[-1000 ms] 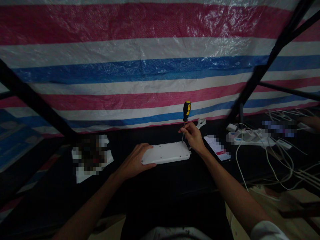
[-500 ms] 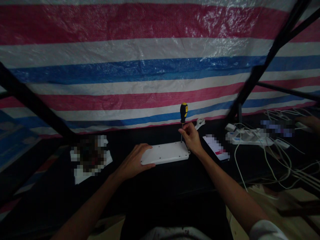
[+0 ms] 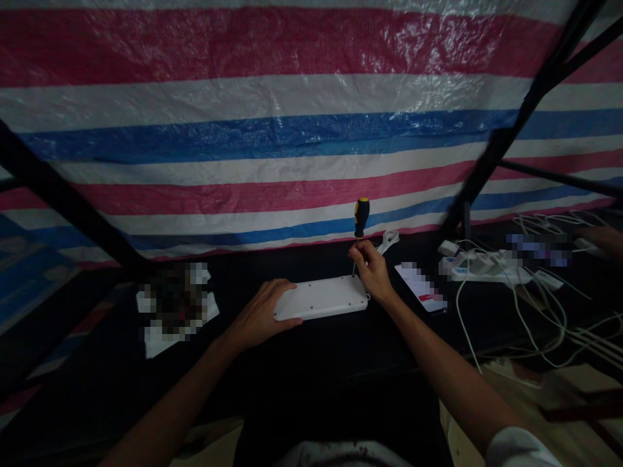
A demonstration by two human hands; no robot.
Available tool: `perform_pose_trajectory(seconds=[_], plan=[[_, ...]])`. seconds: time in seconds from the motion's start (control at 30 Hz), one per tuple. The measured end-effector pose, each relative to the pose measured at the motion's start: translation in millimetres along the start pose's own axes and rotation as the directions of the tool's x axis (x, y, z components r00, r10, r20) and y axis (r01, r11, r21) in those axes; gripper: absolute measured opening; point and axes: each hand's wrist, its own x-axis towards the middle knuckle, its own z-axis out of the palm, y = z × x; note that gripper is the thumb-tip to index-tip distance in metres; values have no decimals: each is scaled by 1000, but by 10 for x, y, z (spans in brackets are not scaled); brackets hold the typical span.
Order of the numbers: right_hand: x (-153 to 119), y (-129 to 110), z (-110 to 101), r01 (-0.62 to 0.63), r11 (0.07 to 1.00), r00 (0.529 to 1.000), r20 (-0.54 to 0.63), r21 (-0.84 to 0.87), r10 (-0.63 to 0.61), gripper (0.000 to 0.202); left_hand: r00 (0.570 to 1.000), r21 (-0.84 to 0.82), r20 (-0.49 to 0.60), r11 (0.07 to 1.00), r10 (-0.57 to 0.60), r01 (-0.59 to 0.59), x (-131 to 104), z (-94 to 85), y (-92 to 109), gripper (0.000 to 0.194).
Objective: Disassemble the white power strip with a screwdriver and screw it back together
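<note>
A white power strip point(image 3: 326, 297) lies on the dark tabletop with its screw-dotted back facing up. Around its left end, my left hand point(image 3: 265, 311) is closed, thumb on the near side and fingers on the far side. My right hand point(image 3: 372, 269) pinches the shaft of a screwdriver point(image 3: 361, 217) with a black and yellow handle. The screwdriver stands nearly upright, leaning slightly right, its tip at the far right corner of the strip. Whether the tip sits in a screw is too small to tell.
Right of my hand lies a phone point(image 3: 422, 288), with a coiled white cord point(image 3: 389, 240) behind. Farther right are another power strip point(image 3: 487, 267) with plugs and loose cables, and another person's hand point(image 3: 606, 239). A blurred item on white paper point(image 3: 182, 305) lies left. Striped sheeting hangs behind.
The screwdriver's handle has turned and its top has tipped a little to the right. My right fingers have shifted slightly on the shaft. My left hand and the strip have stayed put.
</note>
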Motion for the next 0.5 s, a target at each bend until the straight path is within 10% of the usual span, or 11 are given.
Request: perform_pose_trajectory(seconds=[0.5], plan=[[23,22,7,-3,1000,999,-53,17,4,25,1000,1,4,1000,4,-4,6,-3,4,70]])
